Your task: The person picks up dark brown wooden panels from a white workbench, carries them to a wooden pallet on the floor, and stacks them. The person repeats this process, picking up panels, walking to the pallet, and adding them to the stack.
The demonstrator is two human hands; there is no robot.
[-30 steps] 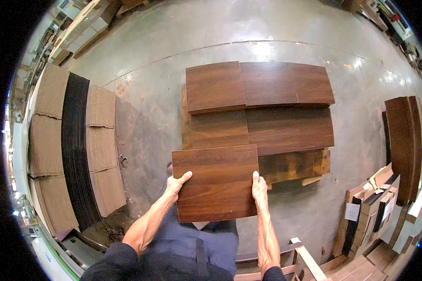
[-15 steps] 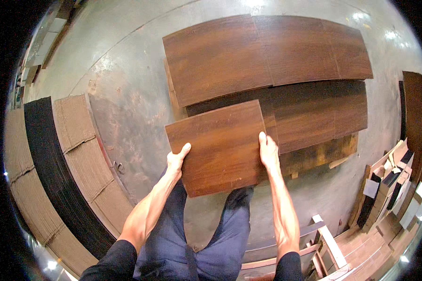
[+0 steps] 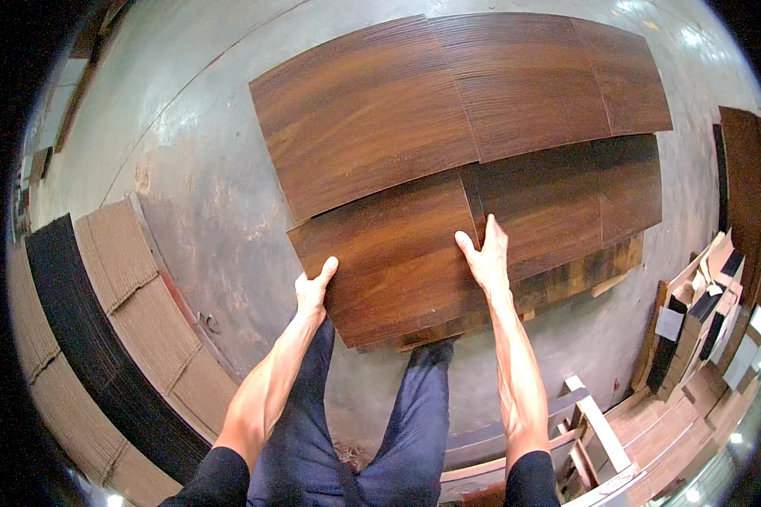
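**Panel held only at its edges over the stack**

Concrete floor carries a low stack of dark wood-grain panels, laid side by side and overlapping, with a rougher board showing beneath their near edge. Piles of brown and black sheets lie to the person's left, and timber frames and offcuts to the right. The nearest panel sits tilted at the stack's front corner, its near edge overhanging the floor.

The left hand clasps its left edge, fingers curled over the top. The right hand lies mostly flat and open on its right edge, thumb spread.

Judged from this, the right side has little real grip, so the panel could slide, land askew, or pinch fingers against the neighbouring sheet.
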